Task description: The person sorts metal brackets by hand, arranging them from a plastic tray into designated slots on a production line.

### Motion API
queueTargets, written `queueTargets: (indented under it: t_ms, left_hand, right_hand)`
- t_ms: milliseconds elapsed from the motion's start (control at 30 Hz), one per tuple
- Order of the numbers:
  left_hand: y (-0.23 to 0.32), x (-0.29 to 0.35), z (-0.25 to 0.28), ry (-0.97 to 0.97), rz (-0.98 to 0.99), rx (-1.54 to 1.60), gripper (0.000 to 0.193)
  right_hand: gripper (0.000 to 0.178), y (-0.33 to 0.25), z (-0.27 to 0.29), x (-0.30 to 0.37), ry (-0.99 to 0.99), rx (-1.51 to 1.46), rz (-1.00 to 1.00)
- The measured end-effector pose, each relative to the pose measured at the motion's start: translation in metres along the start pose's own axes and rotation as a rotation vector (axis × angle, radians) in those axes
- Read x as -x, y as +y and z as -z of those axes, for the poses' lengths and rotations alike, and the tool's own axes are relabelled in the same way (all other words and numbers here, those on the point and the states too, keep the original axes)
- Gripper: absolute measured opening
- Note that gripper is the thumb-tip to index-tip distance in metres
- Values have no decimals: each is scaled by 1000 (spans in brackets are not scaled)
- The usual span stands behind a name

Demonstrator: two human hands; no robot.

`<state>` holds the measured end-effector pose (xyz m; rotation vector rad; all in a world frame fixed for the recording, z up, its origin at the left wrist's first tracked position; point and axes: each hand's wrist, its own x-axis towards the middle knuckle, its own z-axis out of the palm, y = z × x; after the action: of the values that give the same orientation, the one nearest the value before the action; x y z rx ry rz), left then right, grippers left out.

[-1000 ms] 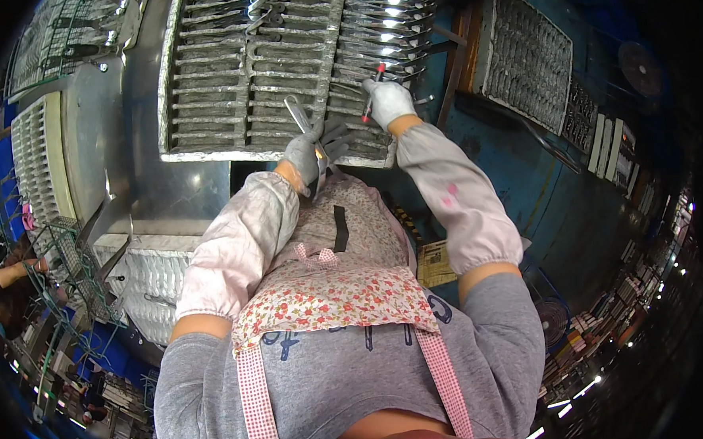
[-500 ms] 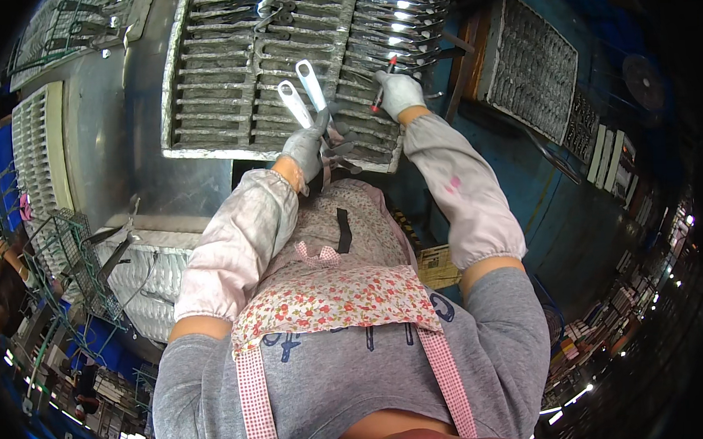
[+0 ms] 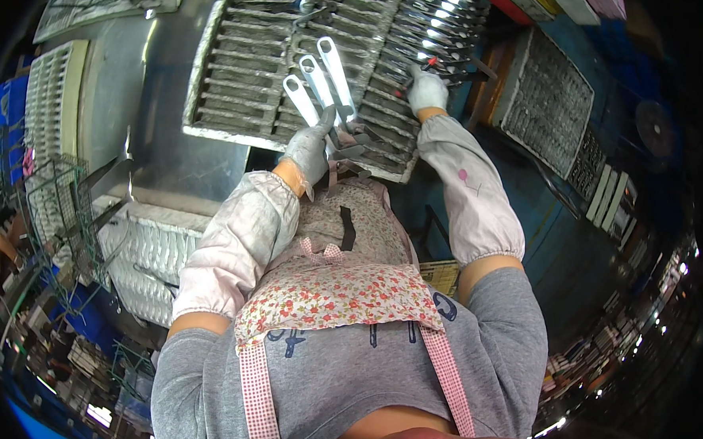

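My left hand (image 3: pixel 310 148), in a grey glove, grips three flat shiny metal pieces (image 3: pixel 320 82) with holes at their ends. They fan upward over a large slotted metal tray (image 3: pixel 225 91). My right hand (image 3: pixel 427 90), in a white glove, rests at the tray's right side. It is closed around a small red-tipped tool (image 3: pixel 432 60), next to a row of shiny metal pieces (image 3: pixel 436 16) lying in the slots. Pale sleeve covers are on both forearms, above a flowered apron.
A second slotted tray (image 3: pixel 548 102) stands to the right over a blue surface (image 3: pixel 559 240). A long tray (image 3: pixel 47 92) and a wire basket (image 3: pixel 56 203) are at the left. Below them is a tray of metal pieces (image 3: pixel 151 262). Cluttered shelves ring the edges.
My left hand has lifted the metal pieces, which now stand fanned over the tray. My right hand has shifted slightly along the tray's right side.
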<state>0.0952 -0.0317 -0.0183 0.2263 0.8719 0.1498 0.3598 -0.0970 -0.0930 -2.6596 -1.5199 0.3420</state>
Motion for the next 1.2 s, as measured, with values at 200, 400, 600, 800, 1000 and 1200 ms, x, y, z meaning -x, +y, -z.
queueTargets:
  t_ms: [200, 400, 600, 800, 1000, 1200]
  left_hand:
    - [27, 54, -10, -117, -224, -13, 54]
    - [42, 111, -5, -152, -345, 64, 63]
    - [47, 138, 8, -223, -439, 194, 69]
    - [55, 174, -1, -237, -534, 346, 70]
    - [55, 190, 6, -205, -596, 374, 62]
    - [61, 205, 15, -343, -622, 335, 61]
  right_hand:
    - [24, 11, -7, -20, -293, 297, 66]
    - [52, -49, 102, 4, -402, -168, 87]
    - [61, -156, 160, 55, -209, -724, 345]
    - [54, -200, 194, 56, -330, -774, 482]
    - [50, -217, 200, 50, -387, -640, 691]
    - [52, -228, 219, 48, -459, -649, 784]
